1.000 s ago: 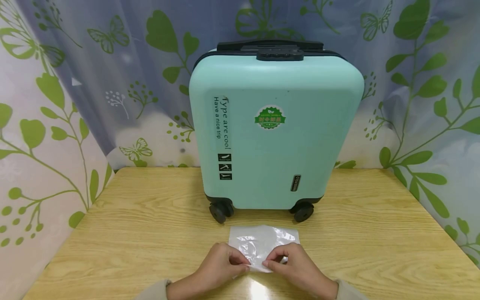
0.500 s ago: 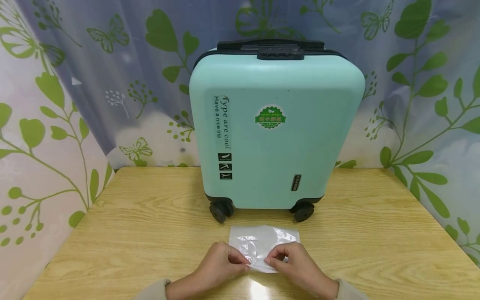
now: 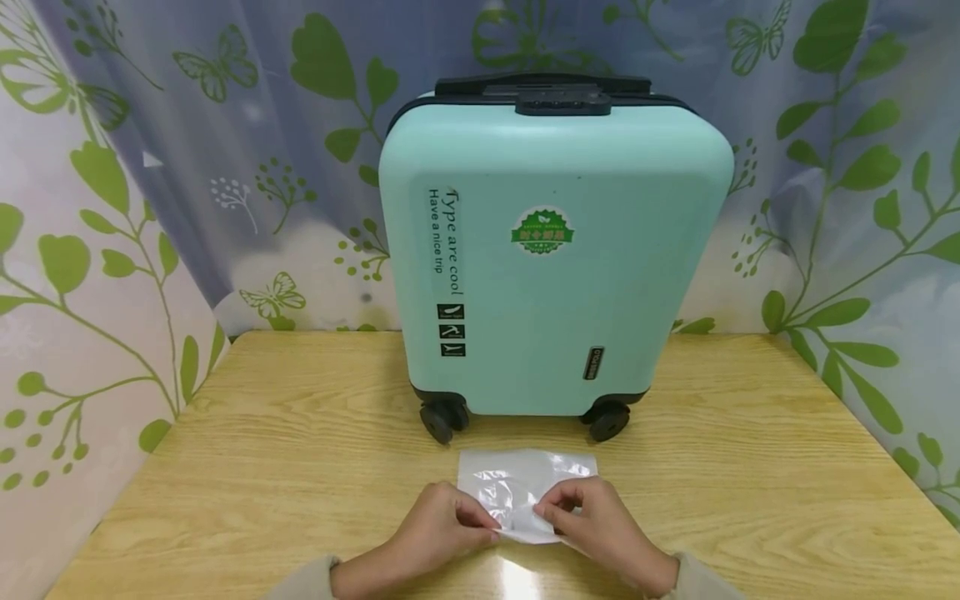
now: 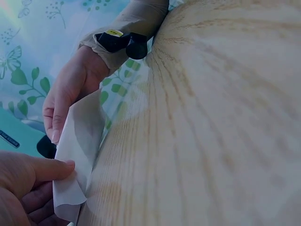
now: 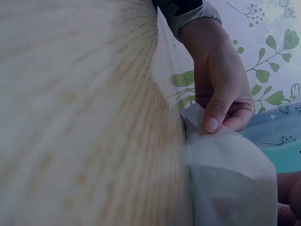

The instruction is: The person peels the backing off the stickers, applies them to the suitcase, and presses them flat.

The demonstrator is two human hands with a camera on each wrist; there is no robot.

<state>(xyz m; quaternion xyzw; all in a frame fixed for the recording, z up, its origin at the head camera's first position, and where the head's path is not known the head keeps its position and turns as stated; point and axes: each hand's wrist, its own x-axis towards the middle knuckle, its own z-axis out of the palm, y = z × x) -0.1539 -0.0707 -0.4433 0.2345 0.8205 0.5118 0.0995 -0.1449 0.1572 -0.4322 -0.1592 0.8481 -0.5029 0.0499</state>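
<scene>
A white, glossy, thin rectangular sheet (image 3: 525,471) lies on the table before the suitcase, its near edge bent upward. My left hand (image 3: 444,529) pinches that edge at its left part between thumb and index finger. In the left wrist view, the thumb presses on the pale face of the raised flap (image 4: 82,136). My right hand (image 3: 596,521) has thumb and index finger together at the right part of the sheet, pinching it over its glossy side. In the right wrist view, the flap (image 5: 230,174) stands up between the hands and hides part of the right fingers.
A mint-green suitcase (image 3: 540,308) stands upright on its black wheels (image 3: 609,422) just behind the sheet. The wood-grain table (image 3: 300,433) extends to both sides. A leaf-patterned curtain (image 3: 315,167) hangs behind and at the sides.
My right hand has shifted slightly to the right and away from me along the sheet, and more of the near edge shows between the hands. The left hand has stayed in place.
</scene>
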